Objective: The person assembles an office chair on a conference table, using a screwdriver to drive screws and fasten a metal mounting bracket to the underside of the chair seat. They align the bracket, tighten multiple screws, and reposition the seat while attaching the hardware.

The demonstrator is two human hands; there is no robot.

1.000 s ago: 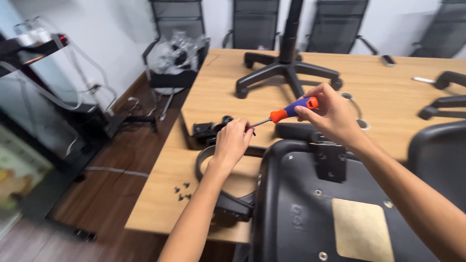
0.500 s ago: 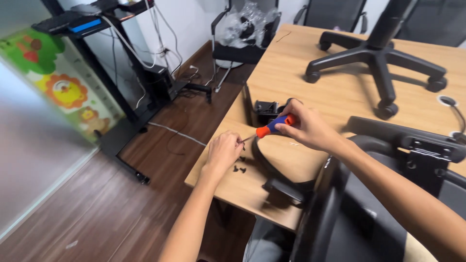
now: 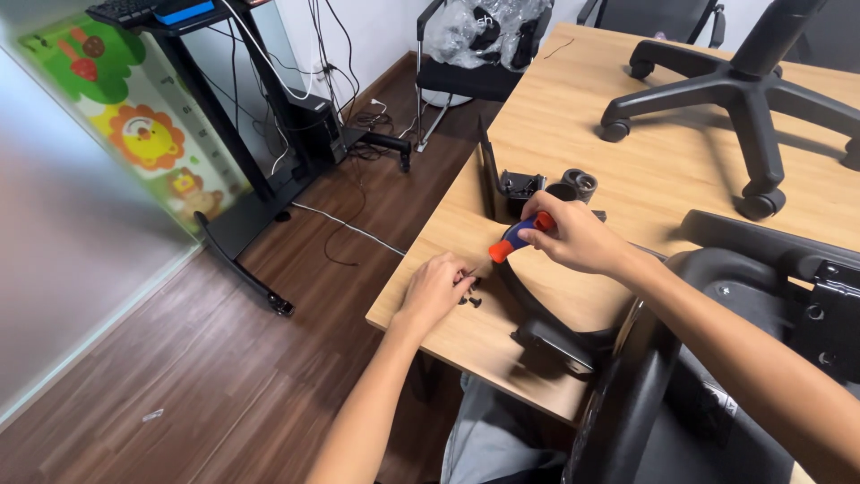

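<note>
- A wooden table (image 3: 573, 134) stands over dark plank flooring.
- Your left hand (image 3: 436, 289) pinches at small black screws (image 3: 472, 299) near the table's edge.
- Your right hand (image 3: 573, 235) clenches an orange-and-blue screwdriver (image 3: 518, 237) above the black armrest (image 3: 537, 314).

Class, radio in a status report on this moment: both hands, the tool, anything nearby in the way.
Left hand pinching at small black screws on the table. Right hand gripping the screwdriver, tip down. Black chair armrest lies beside the screws.
</note>
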